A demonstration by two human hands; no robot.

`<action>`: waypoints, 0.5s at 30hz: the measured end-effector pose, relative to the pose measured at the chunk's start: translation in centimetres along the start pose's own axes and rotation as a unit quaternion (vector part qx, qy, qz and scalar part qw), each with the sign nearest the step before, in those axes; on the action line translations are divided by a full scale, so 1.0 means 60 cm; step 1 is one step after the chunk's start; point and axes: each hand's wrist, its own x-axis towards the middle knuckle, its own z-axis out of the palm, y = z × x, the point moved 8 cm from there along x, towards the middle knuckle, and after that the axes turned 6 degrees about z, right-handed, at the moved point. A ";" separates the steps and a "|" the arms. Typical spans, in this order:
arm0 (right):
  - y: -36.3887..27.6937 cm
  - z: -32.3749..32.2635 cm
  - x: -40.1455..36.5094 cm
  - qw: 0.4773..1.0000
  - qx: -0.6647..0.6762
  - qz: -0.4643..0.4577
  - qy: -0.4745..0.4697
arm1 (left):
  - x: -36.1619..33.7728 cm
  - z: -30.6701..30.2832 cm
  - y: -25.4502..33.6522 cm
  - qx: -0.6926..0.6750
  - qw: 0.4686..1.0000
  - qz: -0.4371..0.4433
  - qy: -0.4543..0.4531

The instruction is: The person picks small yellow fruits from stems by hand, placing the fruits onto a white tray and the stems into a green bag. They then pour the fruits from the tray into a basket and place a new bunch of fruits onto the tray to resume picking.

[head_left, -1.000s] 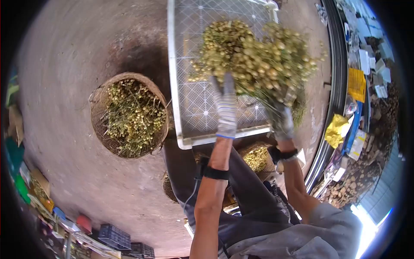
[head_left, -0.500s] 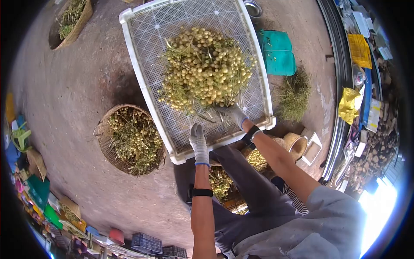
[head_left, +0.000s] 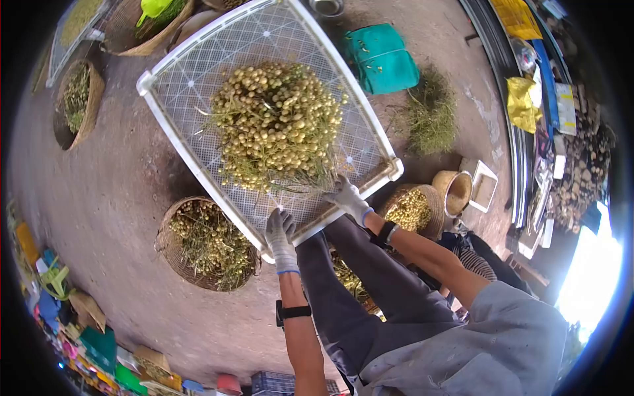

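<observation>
Both of our hands wear gloves and are at the near edge of the white mesh tray (head_left: 198, 79). Our left hand (head_left: 280, 231) lies on the near rim with its fingers spread, so its grip is open. We think it is there to keep the tray from tipping. Our right hand (head_left: 346, 197) is a bit farther in and to the right, touching the thin stems at the near side of the pile. We cannot tell if its grip is closed on the stems or only resting on them.

The pile of small round yellow-green fruits (head_left: 277, 125) sits in the middle of the tray, still on its stems. It is heaped up and well away from the rims, so we think nothing will roll off. We cannot see what holds the tray up from below.

On the floor (head_left: 112, 198) to the near left, partly under the tray, a round basket (head_left: 208, 244) holds more of the fruits. A second basket (head_left: 413, 208) of fruits stands to the right of our legs, with a small empty basket (head_left: 456, 191) just beside it. Far right of the tray are a teal bag (head_left: 380, 59) and a heap of green stems (head_left: 429, 119). Nothing lies between our hands and the pile.
</observation>
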 end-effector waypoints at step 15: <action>0.189 -0.233 -0.290 0.985 0.165 0.034 -0.027 | -0.148 -0.164 -0.009 -0.001 0.998 -0.061 0.028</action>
